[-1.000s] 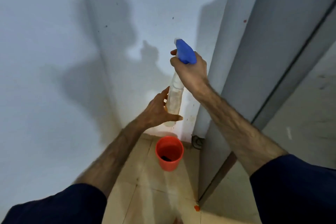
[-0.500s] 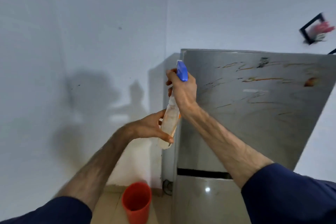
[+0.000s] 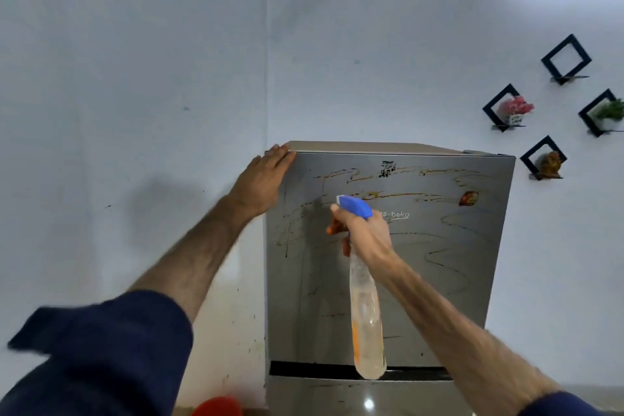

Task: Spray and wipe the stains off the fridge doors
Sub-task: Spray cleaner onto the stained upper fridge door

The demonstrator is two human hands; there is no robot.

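Observation:
A silver fridge stands against the wall; its upper door (image 3: 449,280) is streaked with brown-orange stains (image 3: 469,198). My right hand (image 3: 366,235) grips the neck of a clear spray bottle (image 3: 366,321) with a blue trigger head (image 3: 356,206), nozzle pointing at the door's upper left. My left hand (image 3: 261,179) rests flat with straight fingers on the fridge's top left corner. The lower door (image 3: 337,397) shows below a dark gap.
A red bucket (image 3: 217,408) sits on the floor left of the fridge, at the bottom edge. Black diamond-shaped wall shelves (image 3: 506,108) with small plants hang on the white wall to the right. A wall corner runs just left of the fridge.
My left hand let go of the bottle's body and moved up to the fridge's top left corner. My right hand carried the bottle rightward in front of the upper door. The view tilted up.

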